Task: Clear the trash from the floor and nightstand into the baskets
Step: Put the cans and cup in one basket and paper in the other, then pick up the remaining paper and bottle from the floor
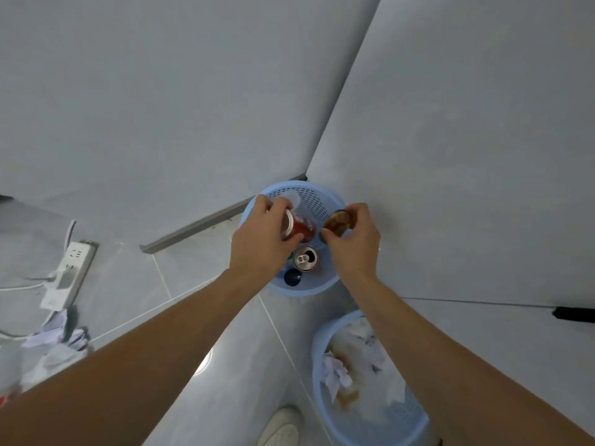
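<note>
Down on the left, a white power strip (69, 278) lies on the tiled floor (135, 284) with crumpled paper (51, 336) just near of it, trash not yet picked up, I'd say. Moving right, the left hand (260, 243) hangs over the far basket (335, 196), its fingers (273, 206) curled round a red can (297, 228) tipped on its side, probably so it drops in with the rest. Directly below sits a silver can (306, 259), opened top up, and a dark blue cap (292, 277) at the near rim. The right hand (354, 239) is over the same basket, fingers pinching a round brownish lid or disc (336, 222) by its edge; what it is exactly I cannot tell. Both pieces look ready to be let go. Nearer and to the right, a second basket (317, 358) holds wadded paper (335, 371), which suggests the sorting: cans far, paper near.
</note>
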